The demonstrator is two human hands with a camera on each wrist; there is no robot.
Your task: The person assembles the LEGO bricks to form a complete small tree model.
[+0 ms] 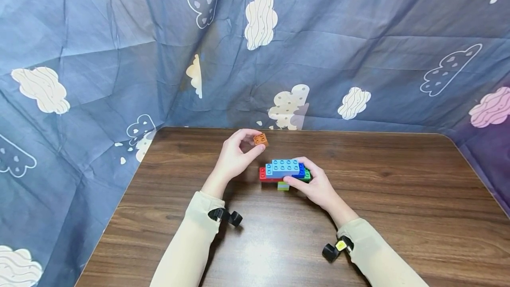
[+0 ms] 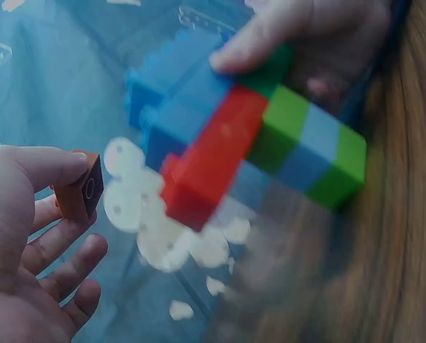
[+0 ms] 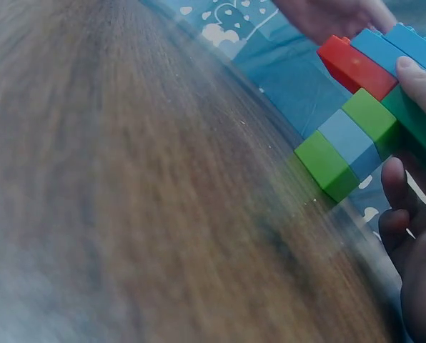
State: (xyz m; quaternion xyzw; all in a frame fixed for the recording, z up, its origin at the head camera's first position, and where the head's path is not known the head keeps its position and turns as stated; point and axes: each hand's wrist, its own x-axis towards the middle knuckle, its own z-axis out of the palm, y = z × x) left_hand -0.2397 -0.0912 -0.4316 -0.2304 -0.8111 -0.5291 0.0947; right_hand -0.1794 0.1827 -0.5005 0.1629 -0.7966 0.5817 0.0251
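Note:
Between thumb and fingers my left hand (image 1: 235,156) pinches a small orange-brown brick (image 1: 260,139) with studs on top. It is held apart from the build, up and to its left in the head view. My right hand (image 1: 316,185) grips the right side of a block structure (image 1: 285,167), its thumb along the front. Light blue bricks lie on top, a dark blue brick (image 1: 301,170) beside them, and red (image 2: 216,161) and green bricks lower down. A column of lime and pale blue bricks (image 2: 316,146) supports it from below; its far side is hidden.
Both hands are over a brown wooden table (image 1: 398,189). A dark blue cloth (image 1: 338,34) with cloud prints hangs behind the table's back edge and along its sides. Small black cameras (image 1: 235,219) are worn at both wrists.

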